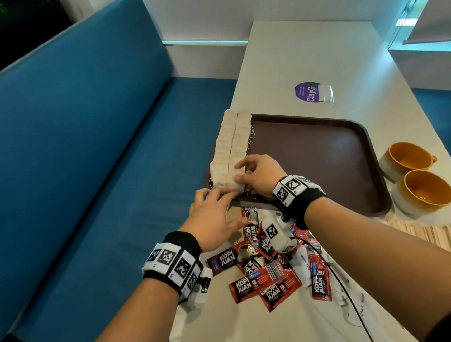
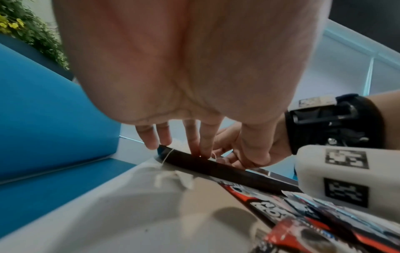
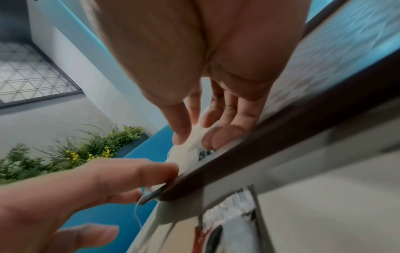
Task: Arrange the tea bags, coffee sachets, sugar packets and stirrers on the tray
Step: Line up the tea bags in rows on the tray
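Where rowed, white tea bags (image 1: 227, 148)

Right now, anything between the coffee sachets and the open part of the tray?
Yes. The right hand and its wrist lie across the tray's near rim, directly between the coffee sachets and the bare tray floor. The left hand and tea bags occupy the left edge.

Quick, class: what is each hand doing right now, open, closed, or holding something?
Left hand: open, straight fingers pressing the near end of the white paper tea bag rows on the dark brown plastic tray.
Right hand: fingers curled round the near tea bags.
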`<control>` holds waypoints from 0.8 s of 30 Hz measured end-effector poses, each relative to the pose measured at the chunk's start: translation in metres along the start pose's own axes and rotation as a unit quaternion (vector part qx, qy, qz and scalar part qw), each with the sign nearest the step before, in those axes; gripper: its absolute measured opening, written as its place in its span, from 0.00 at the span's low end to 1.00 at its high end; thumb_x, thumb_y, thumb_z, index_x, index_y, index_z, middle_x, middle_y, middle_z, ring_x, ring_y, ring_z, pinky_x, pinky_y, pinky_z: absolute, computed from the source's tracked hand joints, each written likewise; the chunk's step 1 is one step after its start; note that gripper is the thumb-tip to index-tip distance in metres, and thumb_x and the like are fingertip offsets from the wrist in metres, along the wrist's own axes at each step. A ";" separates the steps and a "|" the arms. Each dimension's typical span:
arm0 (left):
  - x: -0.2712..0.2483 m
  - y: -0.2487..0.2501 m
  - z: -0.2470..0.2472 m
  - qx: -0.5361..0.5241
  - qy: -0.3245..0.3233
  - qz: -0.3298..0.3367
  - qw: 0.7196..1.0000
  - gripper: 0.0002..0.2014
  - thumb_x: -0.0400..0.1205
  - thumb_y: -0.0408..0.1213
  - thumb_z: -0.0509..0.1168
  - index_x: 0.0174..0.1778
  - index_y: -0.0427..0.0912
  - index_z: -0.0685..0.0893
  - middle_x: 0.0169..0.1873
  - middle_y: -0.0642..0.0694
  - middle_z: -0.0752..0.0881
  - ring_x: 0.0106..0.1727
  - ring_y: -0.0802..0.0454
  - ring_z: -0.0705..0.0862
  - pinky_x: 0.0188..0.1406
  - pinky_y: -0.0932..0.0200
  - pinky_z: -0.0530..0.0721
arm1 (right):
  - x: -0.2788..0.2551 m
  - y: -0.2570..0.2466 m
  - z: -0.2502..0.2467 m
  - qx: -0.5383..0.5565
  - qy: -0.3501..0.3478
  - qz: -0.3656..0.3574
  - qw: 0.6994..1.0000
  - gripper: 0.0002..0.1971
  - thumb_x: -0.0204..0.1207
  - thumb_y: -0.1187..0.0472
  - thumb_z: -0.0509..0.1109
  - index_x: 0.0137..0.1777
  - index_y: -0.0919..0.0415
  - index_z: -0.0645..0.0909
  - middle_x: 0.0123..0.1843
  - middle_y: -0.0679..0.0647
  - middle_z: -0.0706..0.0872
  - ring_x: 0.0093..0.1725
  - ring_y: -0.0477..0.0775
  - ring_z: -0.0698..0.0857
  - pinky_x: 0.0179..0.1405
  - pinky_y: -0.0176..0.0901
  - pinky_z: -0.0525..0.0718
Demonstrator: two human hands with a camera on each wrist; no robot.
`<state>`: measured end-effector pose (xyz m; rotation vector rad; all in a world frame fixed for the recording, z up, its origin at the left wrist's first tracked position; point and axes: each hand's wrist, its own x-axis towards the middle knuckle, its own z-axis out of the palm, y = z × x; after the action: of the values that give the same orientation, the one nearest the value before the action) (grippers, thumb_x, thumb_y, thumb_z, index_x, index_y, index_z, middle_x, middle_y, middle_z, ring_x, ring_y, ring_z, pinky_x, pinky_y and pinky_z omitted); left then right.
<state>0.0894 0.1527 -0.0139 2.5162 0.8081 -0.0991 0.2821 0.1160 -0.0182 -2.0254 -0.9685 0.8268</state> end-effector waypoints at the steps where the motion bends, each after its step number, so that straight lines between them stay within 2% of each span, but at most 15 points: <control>1: 0.001 0.001 0.000 0.005 -0.001 -0.001 1.000 0.35 0.84 0.65 0.62 0.85 0.57 0.65 0.82 0.58 0.63 0.81 0.44 0.53 0.82 0.42 0.59 | 0.000 0.000 0.000 -0.004 0.018 -0.010 1.000 0.14 0.75 0.58 0.82 0.58 0.51 0.84 0.39 0.51 0.86 0.35 0.53 0.88 0.43 0.54 0.93; 4: 0.004 0.000 -0.002 0.005 0.002 -0.006 1.000 0.34 0.84 0.67 0.60 0.84 0.58 0.66 0.82 0.57 0.63 0.81 0.45 0.53 0.81 0.41 0.59 | -0.001 0.001 -0.004 -0.019 0.054 -0.034 0.998 0.12 0.72 0.57 0.83 0.49 0.49 0.83 0.36 0.50 0.83 0.34 0.51 0.85 0.45 0.55 0.91; 6: 0.005 -0.002 -0.004 0.004 0.011 -0.015 1.000 0.35 0.83 0.67 0.60 0.85 0.56 0.66 0.83 0.56 0.62 0.83 0.46 0.52 0.82 0.41 0.59 | -0.004 -0.001 -0.005 -0.047 0.017 -0.035 0.998 0.08 0.72 0.56 0.84 0.46 0.50 0.87 0.36 0.49 0.84 0.35 0.50 0.84 0.47 0.54 0.90; 9: 0.006 -0.006 -0.006 0.013 0.008 -0.041 0.999 0.38 0.84 0.67 0.58 0.87 0.52 0.63 0.86 0.55 0.59 0.86 0.46 0.49 0.84 0.38 0.56 | -0.008 -0.003 -0.003 -0.115 -0.042 -0.033 0.992 0.10 0.71 0.51 0.85 0.50 0.48 0.89 0.40 0.46 0.84 0.40 0.46 0.84 0.44 0.43 0.85; 11: 0.006 -0.008 -0.007 0.020 -0.003 -0.054 0.998 0.37 0.85 0.67 0.57 0.88 0.53 0.61 0.87 0.56 0.57 0.87 0.45 0.47 0.84 0.37 0.53 | -0.007 -0.003 0.000 -0.147 -0.039 -0.034 0.988 0.12 0.70 0.49 0.85 0.50 0.46 0.89 0.41 0.42 0.82 0.41 0.43 0.82 0.39 0.36 0.77; 14: 0.008 -0.011 -0.008 0.024 -0.009 -0.059 0.998 0.36 0.86 0.65 0.55 0.88 0.52 0.61 0.88 0.56 0.56 0.88 0.44 0.45 0.85 0.37 0.52 | -0.006 -0.003 0.004 -0.153 -0.022 -0.028 0.988 0.11 0.69 0.49 0.85 0.49 0.45 0.88 0.41 0.40 0.81 0.40 0.41 0.80 0.35 0.35 0.74; 18: 0.008 -0.012 -0.010 -0.001 -0.013 -0.057 0.998 0.34 0.87 0.64 0.55 0.87 0.53 0.64 0.88 0.57 0.57 0.88 0.46 0.46 0.84 0.37 0.54 | -0.011 -0.004 0.000 -0.134 -0.029 -0.026 0.990 0.12 0.71 0.50 0.84 0.53 0.46 0.88 0.42 0.42 0.82 0.42 0.43 0.81 0.38 0.36 0.76; 21: 0.002 -0.012 -0.014 -0.040 0.026 -0.034 0.998 0.30 0.87 0.61 0.59 0.84 0.55 0.68 0.86 0.56 0.60 0.86 0.47 0.49 0.84 0.39 0.57 | -0.022 -0.005 -0.011 -0.083 -0.014 -0.034 0.996 0.09 0.75 0.54 0.80 0.54 0.47 0.88 0.42 0.48 0.87 0.40 0.45 0.85 0.44 0.40 0.81; 24: -0.014 -0.009 -0.023 -0.096 0.071 0.021 0.993 0.22 0.86 0.54 0.64 0.76 0.57 0.75 0.74 0.57 0.72 0.76 0.54 0.62 0.79 0.52 0.65 | -0.047 -0.007 -0.030 -0.048 -0.003 -0.047 0.998 0.05 0.77 0.55 0.78 0.52 0.48 0.89 0.40 0.45 0.88 0.37 0.40 0.85 0.42 0.35 0.81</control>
<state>0.0713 0.1628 0.0050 2.3755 0.7794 0.1678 0.2789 0.0706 0.0140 -2.0431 -1.1163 0.7482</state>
